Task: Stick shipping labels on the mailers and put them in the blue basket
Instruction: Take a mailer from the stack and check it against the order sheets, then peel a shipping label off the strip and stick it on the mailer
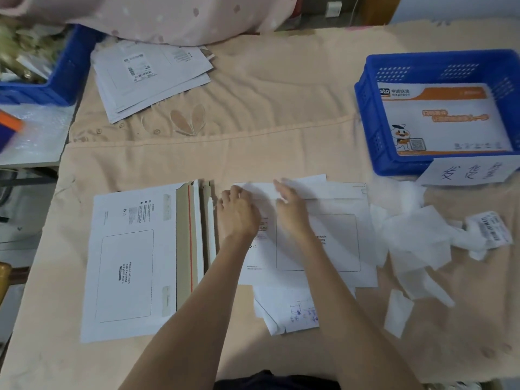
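Note:
A white mailer [332,243] lies flat in front of me, printed box facing up. My left hand [237,213] lies on its left part with fingers curled; what it holds, if anything, I cannot make out. My right hand [292,212] rests flat on the mailer near its top edge, fingers stretched and blurred. To the left lies a stack of unlabelled mailers [126,266] with brown flaps open. The blue basket [368,130] stands at the far right with an orange-and-white mailer [444,122] inside. A crumpled shipping label [489,229] lies to the right.
Torn white backing papers [416,243] litter the cloth on the right. Labelled mailers [149,77] are piled at the back left, beside a second blue crate [64,77]. A handwritten sheet [289,308] pokes out below the mailer. A paper sign [467,170] hangs on the basket's front.

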{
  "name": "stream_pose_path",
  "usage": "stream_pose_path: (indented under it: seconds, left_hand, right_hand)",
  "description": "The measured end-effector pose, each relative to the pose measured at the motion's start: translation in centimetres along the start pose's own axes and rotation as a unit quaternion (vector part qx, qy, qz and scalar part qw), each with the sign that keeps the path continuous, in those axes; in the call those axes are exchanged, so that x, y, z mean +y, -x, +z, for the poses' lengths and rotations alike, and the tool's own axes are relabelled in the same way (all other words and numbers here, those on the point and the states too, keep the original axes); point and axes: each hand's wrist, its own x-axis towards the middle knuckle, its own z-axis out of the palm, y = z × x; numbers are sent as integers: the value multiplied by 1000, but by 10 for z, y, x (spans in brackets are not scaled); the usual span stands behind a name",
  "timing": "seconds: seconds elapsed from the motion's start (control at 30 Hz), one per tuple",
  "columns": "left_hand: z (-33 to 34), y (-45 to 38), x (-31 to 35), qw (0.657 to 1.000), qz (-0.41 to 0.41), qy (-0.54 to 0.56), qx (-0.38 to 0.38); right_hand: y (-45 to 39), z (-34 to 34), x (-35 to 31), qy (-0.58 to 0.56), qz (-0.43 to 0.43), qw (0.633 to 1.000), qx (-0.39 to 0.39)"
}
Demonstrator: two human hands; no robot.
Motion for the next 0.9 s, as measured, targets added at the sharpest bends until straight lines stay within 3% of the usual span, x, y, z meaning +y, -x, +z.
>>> stream_pose_path:
  seconds: [0.07,0.13,0.2,0.27,0.43,0.5,0.63,0.73,0.83,0.9]
  left_hand:
    - [0,1,25,999,35,30,17]
    - [7,7,55,987,145,68,-9]
    - [17,14,81,963,251,64,-76]
    - [27,20,101,946,286,19,-152]
    - [38,29,109,934,290,-74,-193]
    - [40,30,106,933,289,-77,-198]
    - [41,26,107,932,282,-52,-223]
    - [31,15,114,936,224,79,-258]
    - [15,18,124,946,145,219,-191]
    - [6,27,131,935,99,301,-162]
  right_hand:
    - [0,-24,7,-69,21,988,136]
    - [4,-50,24,21,33,971,234]
    - [6,-66,46,106,47,961,250]
    - [9,-71,64,142,46,966,211]
    - [12,-62,98,183,7,969,167]
    - [12,-60,103,211,6,966,151]
    - [15,-63,96,154,6,977,146]
    - [13,-75,83,98,38,986,133]
    - [12,-99,65,-93,99,978,158]
    - [19,-110,58,-145,88,963,209]
